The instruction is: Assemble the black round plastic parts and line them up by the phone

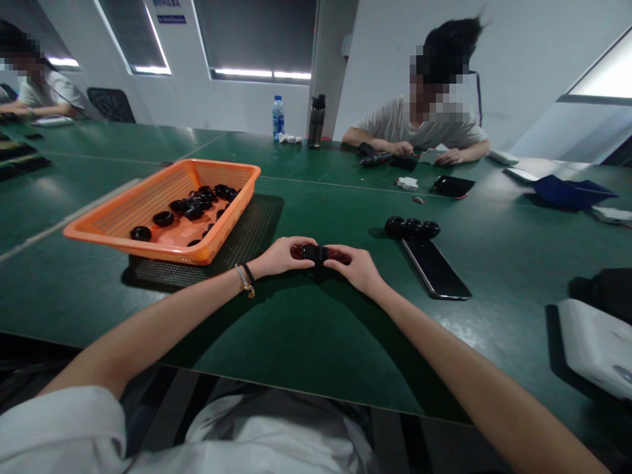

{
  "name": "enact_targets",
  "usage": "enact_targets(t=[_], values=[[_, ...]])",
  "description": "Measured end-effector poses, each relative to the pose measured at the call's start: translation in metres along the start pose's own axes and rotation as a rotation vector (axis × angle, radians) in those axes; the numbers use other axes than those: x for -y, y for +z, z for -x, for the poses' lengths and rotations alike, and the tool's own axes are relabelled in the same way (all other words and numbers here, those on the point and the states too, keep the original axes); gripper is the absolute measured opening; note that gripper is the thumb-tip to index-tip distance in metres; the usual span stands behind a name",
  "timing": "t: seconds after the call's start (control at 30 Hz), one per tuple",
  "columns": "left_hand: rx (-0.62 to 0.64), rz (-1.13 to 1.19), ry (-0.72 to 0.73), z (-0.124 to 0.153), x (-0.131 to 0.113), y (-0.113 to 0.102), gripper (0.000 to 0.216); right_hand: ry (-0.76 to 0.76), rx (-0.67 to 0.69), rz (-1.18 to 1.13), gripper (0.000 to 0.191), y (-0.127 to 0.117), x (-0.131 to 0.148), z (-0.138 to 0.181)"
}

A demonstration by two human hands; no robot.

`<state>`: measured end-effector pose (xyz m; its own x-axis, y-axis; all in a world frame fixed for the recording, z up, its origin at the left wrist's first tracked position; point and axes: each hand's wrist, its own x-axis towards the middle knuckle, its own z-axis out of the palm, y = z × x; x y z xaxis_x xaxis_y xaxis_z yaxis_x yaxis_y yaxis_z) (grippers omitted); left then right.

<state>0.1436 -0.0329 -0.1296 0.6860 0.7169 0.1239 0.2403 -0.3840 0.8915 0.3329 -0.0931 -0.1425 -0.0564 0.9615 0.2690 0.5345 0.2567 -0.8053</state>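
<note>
My left hand (282, 257) and my right hand (356, 268) meet over the green table (316, 329), both pinched on one small black ring-shaped part (316, 252) held between them just above the surface. A wrist band sits on my left wrist. To the left, an orange basket (123, 232) holds several more black rings (193, 212). To the right of my hands, a short row of black rings (412, 228) lies on the table, touching the top of a dark phone (435, 268).
A person across the table works with a dark tool (375, 158). Another person sits far left. Two bottles (316, 121) stand at the back. A white device (595, 345) lies at the right edge, a blue tray (567, 192) beyond it.
</note>
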Motion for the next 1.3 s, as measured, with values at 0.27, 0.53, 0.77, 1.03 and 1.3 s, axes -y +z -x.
enact_targets(t=[0.27, 0.53, 0.77, 1.03, 1.3], values=[[0.012, 0.021, -0.029, -0.0015, 0.0009, -0.0002, 0.045, -0.106, -0.014, 0.113, 0.034, -0.0011, 0.0027, 0.0012], [0.008, -0.005, -0.018, -0.0010, 0.0004, -0.0005, 0.045, -0.074, -0.030, 0.074, 0.030, 0.0004, 0.0052, 0.0020], [0.001, 0.008, -0.032, -0.0008, -0.0003, -0.0001, 0.046, -0.045, -0.025, 0.061, 0.029, 0.0003, 0.0046, 0.0016], [0.001, 0.010, -0.029, -0.0003, -0.0014, 0.0001, 0.046, -0.039, -0.021, 0.085, 0.028, 0.0007, 0.0042, 0.0016], [0.013, 0.019, -0.025, -0.0010, 0.0014, -0.0002, 0.047, -0.029, -0.026, 0.099, 0.027, 0.0007, 0.0056, 0.0015]])
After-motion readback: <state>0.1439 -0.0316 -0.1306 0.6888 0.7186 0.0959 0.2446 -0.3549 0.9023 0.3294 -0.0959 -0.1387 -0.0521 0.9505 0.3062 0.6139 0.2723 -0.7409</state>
